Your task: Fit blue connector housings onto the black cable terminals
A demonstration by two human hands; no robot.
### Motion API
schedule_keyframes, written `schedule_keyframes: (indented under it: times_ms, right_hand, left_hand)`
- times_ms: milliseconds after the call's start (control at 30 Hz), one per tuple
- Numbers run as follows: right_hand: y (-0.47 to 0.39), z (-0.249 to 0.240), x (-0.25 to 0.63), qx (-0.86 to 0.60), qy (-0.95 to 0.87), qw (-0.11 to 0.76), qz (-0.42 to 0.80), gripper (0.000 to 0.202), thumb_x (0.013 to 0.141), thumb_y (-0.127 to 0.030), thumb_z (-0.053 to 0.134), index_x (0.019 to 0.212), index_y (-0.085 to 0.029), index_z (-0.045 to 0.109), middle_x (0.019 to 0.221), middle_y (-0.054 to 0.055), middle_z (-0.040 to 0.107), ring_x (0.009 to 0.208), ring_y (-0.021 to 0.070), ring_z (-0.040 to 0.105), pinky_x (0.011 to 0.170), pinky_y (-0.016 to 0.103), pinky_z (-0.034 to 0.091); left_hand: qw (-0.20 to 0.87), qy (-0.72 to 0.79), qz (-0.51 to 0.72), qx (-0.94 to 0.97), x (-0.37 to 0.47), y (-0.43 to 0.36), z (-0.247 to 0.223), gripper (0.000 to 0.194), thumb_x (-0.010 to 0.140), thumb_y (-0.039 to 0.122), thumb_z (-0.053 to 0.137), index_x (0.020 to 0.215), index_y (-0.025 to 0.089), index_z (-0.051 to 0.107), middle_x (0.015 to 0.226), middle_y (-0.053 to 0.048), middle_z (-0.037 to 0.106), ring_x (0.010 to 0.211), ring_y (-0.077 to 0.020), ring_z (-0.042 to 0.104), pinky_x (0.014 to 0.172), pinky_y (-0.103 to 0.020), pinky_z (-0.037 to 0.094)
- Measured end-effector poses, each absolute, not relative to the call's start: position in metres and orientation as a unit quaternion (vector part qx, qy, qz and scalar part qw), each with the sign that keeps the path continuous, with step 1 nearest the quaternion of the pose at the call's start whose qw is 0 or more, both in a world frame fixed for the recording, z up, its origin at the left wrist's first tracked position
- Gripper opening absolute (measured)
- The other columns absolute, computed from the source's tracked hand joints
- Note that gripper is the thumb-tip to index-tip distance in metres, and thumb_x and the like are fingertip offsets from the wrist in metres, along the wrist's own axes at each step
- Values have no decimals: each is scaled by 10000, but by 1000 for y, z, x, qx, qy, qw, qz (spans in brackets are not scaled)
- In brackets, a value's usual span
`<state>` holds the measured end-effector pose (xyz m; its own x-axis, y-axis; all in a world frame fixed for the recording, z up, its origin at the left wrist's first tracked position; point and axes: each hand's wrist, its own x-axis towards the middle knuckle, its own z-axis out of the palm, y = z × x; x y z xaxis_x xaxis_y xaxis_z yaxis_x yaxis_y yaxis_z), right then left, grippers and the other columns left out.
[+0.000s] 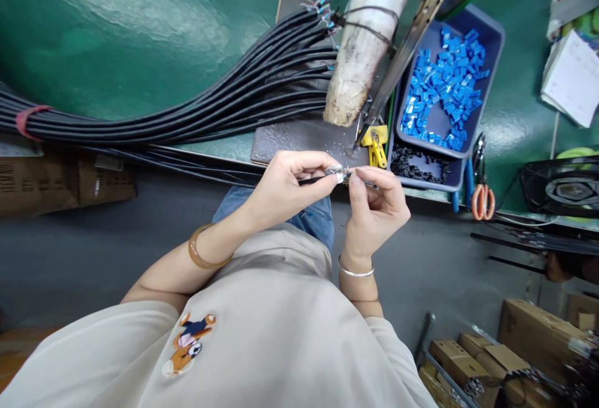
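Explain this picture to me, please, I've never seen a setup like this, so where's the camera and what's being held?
There's no machine at work: these are one person's bare hands. The single view comes from a camera worn on the head, looking down past the shirt. The left hand has a thin black cable in its grip. The right hand has its thumb and forefinger pinched close beside its end; whatever they hold is too small to make out. On the glossy green table lie a bundle of round black cables, a yellow plastic tool and a grey-blue plastic bin of small blue pieces.
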<state>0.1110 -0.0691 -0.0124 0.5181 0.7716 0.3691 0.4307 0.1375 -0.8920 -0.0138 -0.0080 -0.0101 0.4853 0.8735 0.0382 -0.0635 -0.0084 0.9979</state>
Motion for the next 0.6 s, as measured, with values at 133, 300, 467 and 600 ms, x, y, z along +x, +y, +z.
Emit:
schedule_keyframes:
  times_ms: [133,300,467,600]
  right_hand:
    - [-68,-14,109,-637,-462,600,147,47,850,-188,671,874,-226,683,861,-7,664,782,93,644,582,221,495]
    - [-69,-12,112,-639,-476,585,151,57,846,-184,675,874,-231,691,867,-7,670,677,71,584,506,216,407]
    - [-75,-2,124,-653,-533,508,177,59,856,-215,659,895,-234,700,873,-17,650,483,21,350,430,231,262]
    - [-79,6,133,-653,-555,455,242,82,853,-245,666,926,-235,701,788,-37,626,463,25,302,428,224,253]
  left_hand:
    - [617,335,389,596,-13,-8,-11,94,811,182,648,787,116,710,656,3,602,573,-52,485,537,-153,415]
    - [613,333,389,602,-13,-9,-12,88,818,170,634,796,122,704,672,0,612,588,-57,499,557,-162,424]
    - [628,331,341,617,-18,-5,-11,23,781,127,631,777,133,609,606,37,499,532,-43,435,508,-163,369]
    - [675,306,299,601,-23,-3,-10,113,764,112,640,764,149,533,623,39,508,541,-43,468,524,-162,388]
